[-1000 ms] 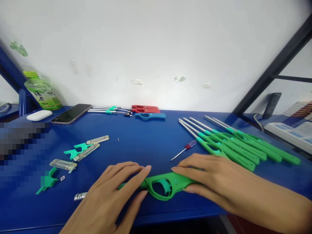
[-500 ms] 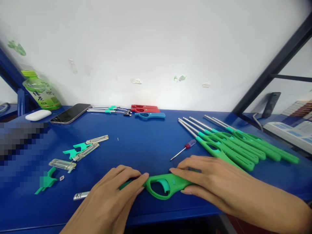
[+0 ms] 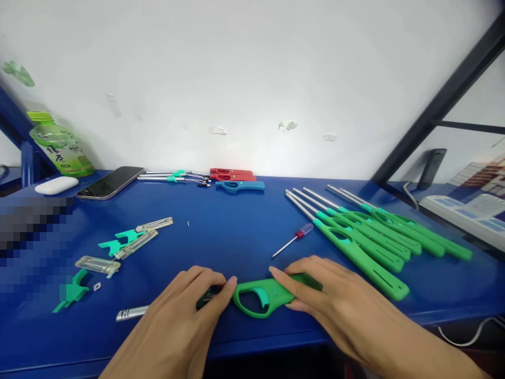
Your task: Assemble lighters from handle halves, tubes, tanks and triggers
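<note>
Both hands grip a green long-reach lighter just above the front edge of the blue table. My left hand is closed around its front end, which the fingers mostly hide. Left of that hand, a slotted metal tip sticks out. My right hand pinches the handle between thumb and fingers. A teal trigger shows inside the lighter's loop. Beyond my right hand lies a small screwdriver with a red and clear handle. Several finished-looking green lighters lie side by side to the right.
On the left lie clear fuel tanks, teal trigger parts and a small metal piece. Along the wall are red lighter casings, a blue casing, metal tubes with wires, a phone, a white case and a bottle.
My right hand has shifted its grip a little on the lighter's handle. The lighter stays in both hands, and the view has moved slightly.
</note>
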`<state>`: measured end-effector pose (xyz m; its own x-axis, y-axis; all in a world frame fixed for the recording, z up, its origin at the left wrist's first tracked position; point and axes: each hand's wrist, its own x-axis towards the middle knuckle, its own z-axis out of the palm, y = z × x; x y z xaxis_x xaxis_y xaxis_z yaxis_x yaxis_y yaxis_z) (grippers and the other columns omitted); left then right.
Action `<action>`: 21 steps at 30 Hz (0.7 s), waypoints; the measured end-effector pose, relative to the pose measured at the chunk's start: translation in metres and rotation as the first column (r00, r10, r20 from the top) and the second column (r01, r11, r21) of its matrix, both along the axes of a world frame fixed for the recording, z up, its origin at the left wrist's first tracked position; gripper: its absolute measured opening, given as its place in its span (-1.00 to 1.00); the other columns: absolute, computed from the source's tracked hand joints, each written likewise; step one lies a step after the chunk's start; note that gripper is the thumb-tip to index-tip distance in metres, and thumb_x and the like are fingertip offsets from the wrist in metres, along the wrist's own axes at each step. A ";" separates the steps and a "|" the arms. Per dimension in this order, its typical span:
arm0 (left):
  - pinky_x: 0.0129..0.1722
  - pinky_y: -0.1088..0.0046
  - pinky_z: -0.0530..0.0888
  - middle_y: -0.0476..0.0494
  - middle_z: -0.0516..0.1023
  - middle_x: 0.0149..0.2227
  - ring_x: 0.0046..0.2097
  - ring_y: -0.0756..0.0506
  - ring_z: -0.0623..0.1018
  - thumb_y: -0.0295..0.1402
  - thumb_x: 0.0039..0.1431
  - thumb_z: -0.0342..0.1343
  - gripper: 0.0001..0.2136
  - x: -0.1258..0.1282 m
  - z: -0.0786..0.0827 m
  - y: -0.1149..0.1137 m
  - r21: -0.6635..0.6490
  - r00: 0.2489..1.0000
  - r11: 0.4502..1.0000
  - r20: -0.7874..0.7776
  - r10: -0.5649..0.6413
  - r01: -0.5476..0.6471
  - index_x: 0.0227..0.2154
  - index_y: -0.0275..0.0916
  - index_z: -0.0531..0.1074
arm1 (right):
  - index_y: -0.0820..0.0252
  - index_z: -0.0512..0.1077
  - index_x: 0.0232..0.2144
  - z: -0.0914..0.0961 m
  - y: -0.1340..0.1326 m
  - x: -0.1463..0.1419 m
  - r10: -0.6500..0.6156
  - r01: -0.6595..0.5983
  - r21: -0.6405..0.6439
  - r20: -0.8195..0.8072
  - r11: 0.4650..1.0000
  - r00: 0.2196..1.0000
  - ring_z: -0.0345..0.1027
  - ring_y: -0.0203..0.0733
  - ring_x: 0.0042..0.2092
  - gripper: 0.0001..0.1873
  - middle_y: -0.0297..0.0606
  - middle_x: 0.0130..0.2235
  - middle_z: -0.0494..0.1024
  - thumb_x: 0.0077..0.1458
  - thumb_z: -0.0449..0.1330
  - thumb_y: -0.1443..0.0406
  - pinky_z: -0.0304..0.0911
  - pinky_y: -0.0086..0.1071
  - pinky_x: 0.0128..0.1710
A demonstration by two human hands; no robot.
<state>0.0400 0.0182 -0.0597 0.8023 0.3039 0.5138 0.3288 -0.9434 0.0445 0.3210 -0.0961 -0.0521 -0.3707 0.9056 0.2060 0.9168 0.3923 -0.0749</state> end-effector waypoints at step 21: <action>-0.14 0.34 0.65 -0.02 0.70 -0.15 -0.19 -0.13 0.71 -0.34 0.58 -0.04 -0.81 -0.011 0.005 -0.002 -0.023 0.985 0.989 0.092 0.147 -0.145 0.01 -0.10 0.48 | -0.19 0.35 0.34 -0.003 -0.010 0.000 -0.093 0.093 -0.014 -0.289 0.996 0.953 0.60 -0.18 0.09 -0.56 -0.25 0.11 0.56 0.49 0.17 0.06 0.55 -0.41 0.07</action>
